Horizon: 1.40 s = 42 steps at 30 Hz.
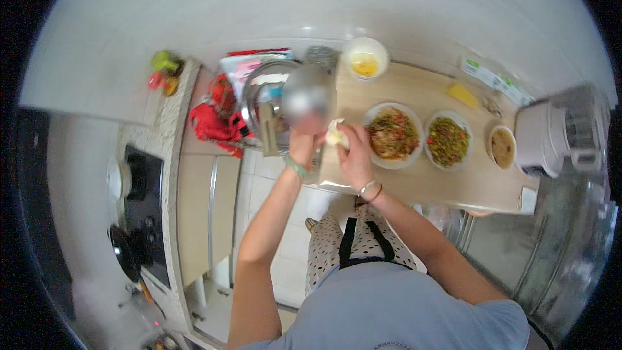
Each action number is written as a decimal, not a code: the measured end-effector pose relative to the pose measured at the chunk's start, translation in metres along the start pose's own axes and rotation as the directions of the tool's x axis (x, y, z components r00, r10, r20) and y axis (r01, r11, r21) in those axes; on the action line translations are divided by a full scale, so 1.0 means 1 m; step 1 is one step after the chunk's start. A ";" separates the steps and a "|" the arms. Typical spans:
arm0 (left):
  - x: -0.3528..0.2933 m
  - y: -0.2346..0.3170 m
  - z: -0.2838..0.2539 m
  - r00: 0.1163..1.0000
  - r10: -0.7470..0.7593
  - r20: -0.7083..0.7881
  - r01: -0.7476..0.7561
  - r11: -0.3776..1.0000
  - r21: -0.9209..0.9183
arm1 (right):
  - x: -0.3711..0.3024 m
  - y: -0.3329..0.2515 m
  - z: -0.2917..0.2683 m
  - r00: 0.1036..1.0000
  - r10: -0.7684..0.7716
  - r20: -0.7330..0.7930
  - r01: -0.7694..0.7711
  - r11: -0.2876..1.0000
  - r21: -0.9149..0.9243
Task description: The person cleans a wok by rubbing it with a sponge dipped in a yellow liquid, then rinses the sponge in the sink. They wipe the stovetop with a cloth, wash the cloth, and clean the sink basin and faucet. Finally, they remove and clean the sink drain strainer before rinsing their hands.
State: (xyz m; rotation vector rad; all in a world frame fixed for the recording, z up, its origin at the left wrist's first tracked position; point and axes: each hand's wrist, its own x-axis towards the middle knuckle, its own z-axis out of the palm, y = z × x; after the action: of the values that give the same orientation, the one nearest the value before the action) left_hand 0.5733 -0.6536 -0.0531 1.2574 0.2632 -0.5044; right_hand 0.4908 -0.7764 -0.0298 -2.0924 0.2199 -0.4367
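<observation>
My left hand (pixel 306 141) is closed on a shiny metal bowl (pixel 310 94), its rounded side toward me; motion smears it and most of my fingers. Just right of it, my right hand (pixel 355 153) pinches a small, crumpled white-and-yellowish cloth or tissue (pixel 335 134); I cannot tell which. That piece is close beside the left hand, near the left end of a light wooden table (pixel 427 185). A white plate of cooked food (pixel 393 134) lies right of my right hand.
A second food plate (pixel 448 140), a small bowl (pixel 501 147) and a white appliance (pixel 557 133) stand to the right. Behind is a white bowl with yellow liquid (pixel 365 60). A large metal pot (pixel 248 101) and red bags (pixel 217 120) are left, before a stove (pixel 144 211).
</observation>
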 end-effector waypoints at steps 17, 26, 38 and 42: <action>-0.281 -0.016 -0.305 0.939 -0.067 -0.338 -0.085 0.905 -0.416 | -0.120 -0.204 0.217 0.482 0.005 0.876 -0.372 0.907 0.199; -0.381 0.056 -0.456 0.509 0.201 -0.837 -0.445 0.894 -0.056 | -0.132 -0.331 0.348 0.239 -0.150 0.959 -0.323 0.919 0.224; -0.381 0.089 -0.552 0.434 0.108 -0.894 -0.565 0.806 -0.177 | -0.146 -0.401 0.483 -0.141 -0.308 0.941 -0.606 0.778 0.164; -0.314 0.087 -0.563 0.622 0.154 -0.768 -0.627 0.686 -0.370 | -0.149 -0.455 0.520 -0.099 -0.269 0.958 -0.758 0.644 0.102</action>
State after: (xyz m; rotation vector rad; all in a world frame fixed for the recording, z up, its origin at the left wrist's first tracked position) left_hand 0.3925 -0.0309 -0.0042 0.7464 0.6882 0.4972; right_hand 0.5501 -0.0792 0.0719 -0.9387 -0.3727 1.2936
